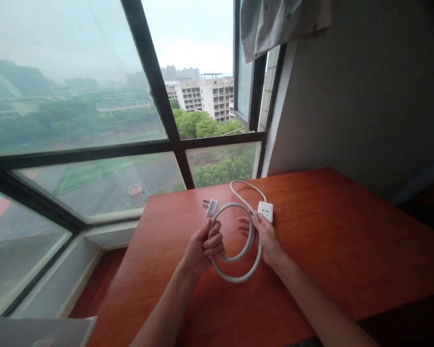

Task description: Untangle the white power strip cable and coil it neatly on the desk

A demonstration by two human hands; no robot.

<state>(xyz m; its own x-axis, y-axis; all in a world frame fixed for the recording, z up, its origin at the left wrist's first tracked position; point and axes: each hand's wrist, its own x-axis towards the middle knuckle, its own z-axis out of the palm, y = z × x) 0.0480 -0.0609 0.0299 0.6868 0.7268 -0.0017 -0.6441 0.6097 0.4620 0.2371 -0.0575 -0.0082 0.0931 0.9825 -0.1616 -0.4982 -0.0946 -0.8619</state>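
Observation:
My left hand [204, 248] is closed around a white power cable [238, 258] just below its plug [211, 207], which points up and away with its metal prongs showing. The cable is wound into loose loops that hang between my hands above a red-brown wooden table [329, 241]. My right hand [264, 236] holds the loops on their right side, fingers curled over the cable. The cable runs on in an arc to a small white socket block [265, 211] lying on the table just beyond my right hand.
The table stands in a corner, with large dark-framed windows [166, 111] behind and to the left and a grey wall [365, 86] on the right. A piece of pale cloth [282, 21] hangs at the top of the window. The floor drops away left of the table.

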